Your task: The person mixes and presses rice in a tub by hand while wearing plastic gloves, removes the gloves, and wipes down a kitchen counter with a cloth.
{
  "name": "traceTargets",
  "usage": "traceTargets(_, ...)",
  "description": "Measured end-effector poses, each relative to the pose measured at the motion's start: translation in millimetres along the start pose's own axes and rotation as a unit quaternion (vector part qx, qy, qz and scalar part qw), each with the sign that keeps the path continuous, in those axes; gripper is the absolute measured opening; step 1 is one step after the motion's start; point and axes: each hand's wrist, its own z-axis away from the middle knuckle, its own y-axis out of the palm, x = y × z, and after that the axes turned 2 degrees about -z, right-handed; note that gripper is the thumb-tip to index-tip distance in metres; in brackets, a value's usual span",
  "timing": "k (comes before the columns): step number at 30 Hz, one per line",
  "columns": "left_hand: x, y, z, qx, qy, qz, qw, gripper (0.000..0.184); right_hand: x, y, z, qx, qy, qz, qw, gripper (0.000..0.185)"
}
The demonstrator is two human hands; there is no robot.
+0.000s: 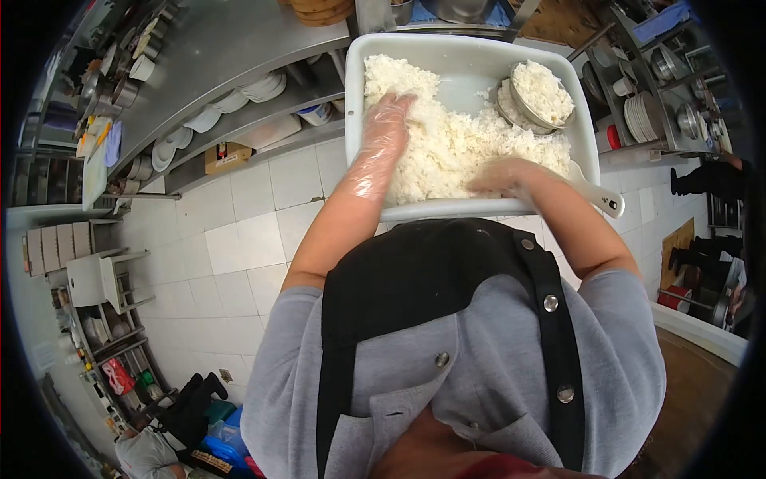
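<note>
A: Where is the rice?
B: The white rice (455, 156) lies in a pale tub (594, 152) at the upper centre of the frame, heaped along its left and lower parts. Bare tub floor shows towards the top.

A: And the hands?
B: Both wear clear plastic gloves. The left hand (389, 124) is on the rice at the tub's left side; its fingertips blend into glove and grains, so I can't tell whether they're spread or pressed together. The right hand (503, 176) is at the rice near the tub's lower edge, blurred, and I can't make out its fingers either.

A: Anything else in the tub?
B: A metal bowl (526, 111) heaped with rice, in the upper right corner, tilted against another vessel that also has rice in it. A white paddle (594, 194) lies across the lower right rim.

A: Further out?
B: A black apron (399, 295) over a grey shirt (287, 383) fills the lower centre. A metal counter (215, 48) spans the upper left, with white plates (263, 88) on the shelf beneath. Pale floor tiles (243, 243) show at centre left, and another person (152, 453) is at lower left.
</note>
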Motion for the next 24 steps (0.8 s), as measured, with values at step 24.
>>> traceTargets(24,-11,-16,4,-0.134,0.036,0.142,0.980,0.045,101,-68,-138,-0.214,-0.204,-0.421,0.858,0.041)
